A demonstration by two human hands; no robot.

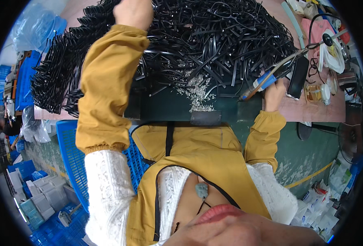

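Note:
My left hand [134, 13] reaches to the far side of a big heap of thin black strips [214, 39], some shaped like eyeglass frames and temples. It looks curled, but its fingertips are cut off by the upper edge, so what they hold is hidden. At the right front of the table my right hand [275, 95] is closed around a blue hand tool [266, 80] with an orange-brown part and a hose or cable running up from it. The tool's tip points left and toward me. Between my hands lies a scatter of tiny silver bits [200, 92].
Rows of black strips [52, 78] are stacked at the left of the pink table [335, 108]. A dark block [206, 118] sits at the front edge. To the right are a black phone-like slab [298, 77], glasses [314, 65] and a jar [317, 93]. A blue basket [68, 151] stands at my left.

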